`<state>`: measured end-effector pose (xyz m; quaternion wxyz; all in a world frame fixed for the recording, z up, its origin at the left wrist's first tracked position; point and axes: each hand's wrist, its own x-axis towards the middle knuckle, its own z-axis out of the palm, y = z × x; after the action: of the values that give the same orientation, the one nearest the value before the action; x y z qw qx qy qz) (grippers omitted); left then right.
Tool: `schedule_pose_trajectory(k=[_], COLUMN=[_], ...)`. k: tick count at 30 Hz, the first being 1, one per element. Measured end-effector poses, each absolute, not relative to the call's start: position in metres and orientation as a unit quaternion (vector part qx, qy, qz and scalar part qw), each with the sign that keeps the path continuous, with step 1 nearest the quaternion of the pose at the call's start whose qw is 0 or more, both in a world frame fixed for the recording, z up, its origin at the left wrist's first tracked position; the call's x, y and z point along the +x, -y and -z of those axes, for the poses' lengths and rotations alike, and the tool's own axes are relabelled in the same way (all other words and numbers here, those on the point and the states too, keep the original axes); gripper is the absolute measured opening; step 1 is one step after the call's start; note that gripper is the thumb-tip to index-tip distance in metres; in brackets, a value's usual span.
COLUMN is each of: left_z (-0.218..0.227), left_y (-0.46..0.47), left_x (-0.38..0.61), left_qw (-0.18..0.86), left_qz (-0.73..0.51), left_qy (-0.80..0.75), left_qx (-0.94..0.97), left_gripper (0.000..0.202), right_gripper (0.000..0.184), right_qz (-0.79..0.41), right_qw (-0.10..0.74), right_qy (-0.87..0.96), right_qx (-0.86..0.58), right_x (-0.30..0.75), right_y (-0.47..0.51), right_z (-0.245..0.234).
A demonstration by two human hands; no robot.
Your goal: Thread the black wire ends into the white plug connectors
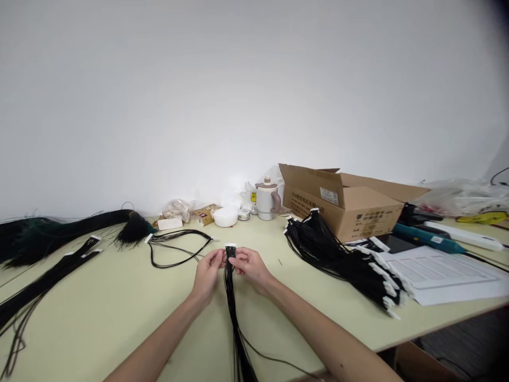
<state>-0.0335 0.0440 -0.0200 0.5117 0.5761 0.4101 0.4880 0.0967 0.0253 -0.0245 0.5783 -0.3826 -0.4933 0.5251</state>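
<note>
A black wire harness (233,313) with a white connector (230,245) on its top end runs up the middle of the table toward me. My right hand (248,265) pinches the wires just under the connector, thumb across the front. On the other side, my left hand (209,269) has its thumb and fingers closed at the left edge of the same end; its exact grip is partly hidden. The wires hang down from both hands past the bottom of the view, and one strand strays to the right.
Looped black cable (181,264) lies behind my left hand. Wire bundles (47,276) are at left, finished-looking harnesses (338,260) at right. Behind stand a white bowl (225,216), a mug (266,201) and a cardboard box (369,212). Printed paper (449,276) and a teal tool (429,239) lie right.
</note>
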Motion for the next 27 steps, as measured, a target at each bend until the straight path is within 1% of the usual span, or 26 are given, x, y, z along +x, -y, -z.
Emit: schedule_pose_trajectory(k=[5, 21, 27], left_z=[0.013, 0.002, 0.005], left_y=[-0.047, -0.042, -0.045], left_x=[-0.035, -0.037, -0.039], left_qw=[0.491, 0.460, 0.468], left_qz=[-0.484, -0.495, -0.491], left_qy=[-0.404, -0.431, -0.419], left_qx=[0.601, 0.598, 0.604], left_gripper=[0.044, 0.032, 0.033], right_gripper=[0.041, 0.040, 0.036], right_qz=[-0.511, -0.469, -0.457], right_qw=[0.547, 0.511, 0.491], right_qy=[0.557, 0.630, 0.655], right_qx=[-0.361, -0.350, -0.348], right_x=[0.100, 0.107, 0.108], right_y=[-0.022, -0.022, -0.017], right_z=[0.026, 0.024, 0.019])
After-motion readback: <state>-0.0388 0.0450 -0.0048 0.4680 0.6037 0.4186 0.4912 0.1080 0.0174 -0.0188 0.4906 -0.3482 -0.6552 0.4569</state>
